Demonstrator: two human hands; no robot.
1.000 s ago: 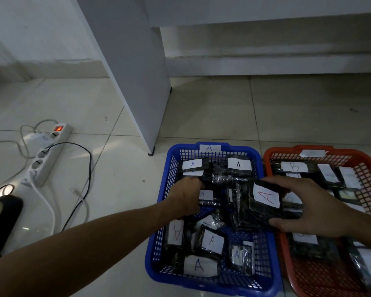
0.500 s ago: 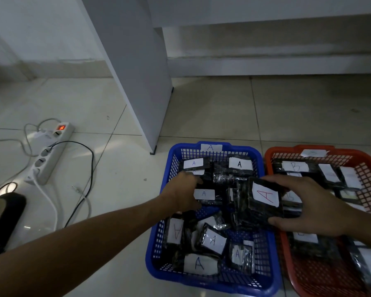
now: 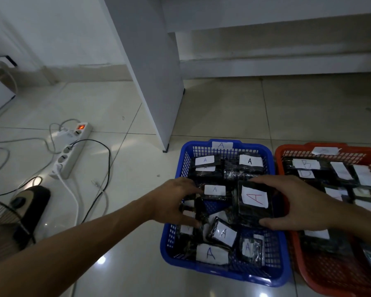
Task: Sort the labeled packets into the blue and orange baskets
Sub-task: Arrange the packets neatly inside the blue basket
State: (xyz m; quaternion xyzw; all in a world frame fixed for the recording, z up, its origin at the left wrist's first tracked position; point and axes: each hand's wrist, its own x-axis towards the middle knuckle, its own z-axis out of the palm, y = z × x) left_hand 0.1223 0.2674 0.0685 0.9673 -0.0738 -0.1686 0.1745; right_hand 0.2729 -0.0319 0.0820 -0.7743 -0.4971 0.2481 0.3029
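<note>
Blue basket [image 3: 221,270] sits lower centre, orange basket [image 3: 291,239] at lower right. My right hand [image 3: 296,202] grasps a red-lettered A packet [image 3: 255,200] over the blue one; my left hand [image 3: 174,202] grips a dark packet [image 3: 200,211] inside.

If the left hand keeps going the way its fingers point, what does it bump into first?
Probably the black packet with the small blue A label, lying right past the left hand's fingertips inside the blue basket. Depth is hard to judge; they may already touch.
</note>
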